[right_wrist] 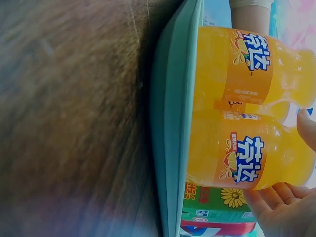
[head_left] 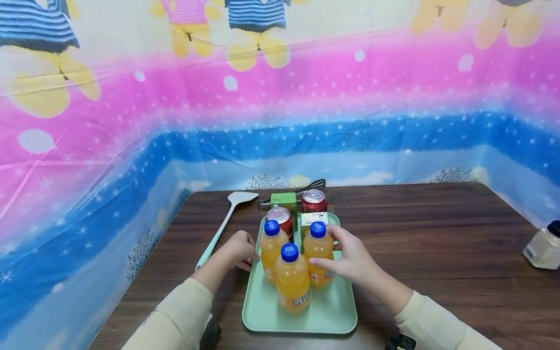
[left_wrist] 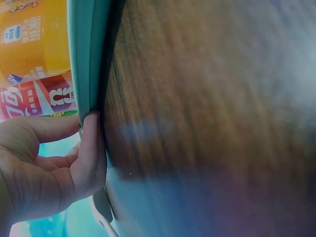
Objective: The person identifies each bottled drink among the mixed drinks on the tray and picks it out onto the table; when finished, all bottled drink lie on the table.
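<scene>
A light green tray (head_left: 262, 318) carries three orange soda bottles with blue caps. My left hand (head_left: 240, 249) pinches the tray's left rim, thumb on top and fingers under it, as the left wrist view shows. On the tray's right side, my right hand (head_left: 356, 255) grips the right bottle (head_left: 318, 250), its thumb in front and its fingers round the far side. The front bottle (head_left: 292, 282) and the left bottle (head_left: 271, 250) stand upright close beside it. Behind them are a red can (head_left: 282, 221), a second red can (head_left: 314, 201), a green carton (head_left: 283, 198) and a white-topped carton (head_left: 313, 220).
Left of the tray lies a pale spatula (head_left: 225, 221) with a long handle. A black whisk (head_left: 317, 185) lies behind the cans near the table's back edge. At the far right stands a jar with a black lid (head_left: 544, 247). A patterned cloth hangs behind the wooden table (head_left: 437, 233).
</scene>
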Available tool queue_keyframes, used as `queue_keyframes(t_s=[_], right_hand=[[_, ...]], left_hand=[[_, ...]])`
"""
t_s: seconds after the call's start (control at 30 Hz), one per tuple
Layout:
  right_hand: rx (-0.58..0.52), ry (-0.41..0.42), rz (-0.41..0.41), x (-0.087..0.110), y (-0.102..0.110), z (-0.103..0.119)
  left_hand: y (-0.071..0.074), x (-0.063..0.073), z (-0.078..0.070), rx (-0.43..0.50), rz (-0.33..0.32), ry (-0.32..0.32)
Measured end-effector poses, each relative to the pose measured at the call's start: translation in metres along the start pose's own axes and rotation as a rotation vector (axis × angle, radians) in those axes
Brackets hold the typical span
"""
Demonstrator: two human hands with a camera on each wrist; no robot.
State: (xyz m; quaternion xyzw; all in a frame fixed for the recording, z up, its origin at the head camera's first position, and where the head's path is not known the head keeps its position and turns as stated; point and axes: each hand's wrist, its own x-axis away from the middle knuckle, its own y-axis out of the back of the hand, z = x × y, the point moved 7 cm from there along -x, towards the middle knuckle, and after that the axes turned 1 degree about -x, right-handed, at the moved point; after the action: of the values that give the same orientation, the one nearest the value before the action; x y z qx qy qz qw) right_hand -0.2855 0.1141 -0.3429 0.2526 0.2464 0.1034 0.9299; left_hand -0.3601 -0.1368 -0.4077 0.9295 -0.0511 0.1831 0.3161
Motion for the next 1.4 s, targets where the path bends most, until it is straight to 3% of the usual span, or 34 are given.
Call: queue_keyframes(t_s=[0.4,0.77,1.13,1.4], right_hand=[[0.019,-0.020,-0.047,0.003,0.002,0.000],[0.021,0.020,-0.071,0.004,0.005,0.009],[-0.006,0.089,-0.113,0.006,0.032,0.026],[0.009,0.124,-0.166,0.004,0.057,0.033]], left_hand=[[-0.002,0.002,-0.002,0.002,0.004,-0.027],[-0.001,0.000,-0.002,-0.012,0.004,-0.013],[0.001,0.006,-0.004,-0.008,-0.003,-0.017],[0.002,0.003,-0.001,-0.009,-0.014,-0.012]])
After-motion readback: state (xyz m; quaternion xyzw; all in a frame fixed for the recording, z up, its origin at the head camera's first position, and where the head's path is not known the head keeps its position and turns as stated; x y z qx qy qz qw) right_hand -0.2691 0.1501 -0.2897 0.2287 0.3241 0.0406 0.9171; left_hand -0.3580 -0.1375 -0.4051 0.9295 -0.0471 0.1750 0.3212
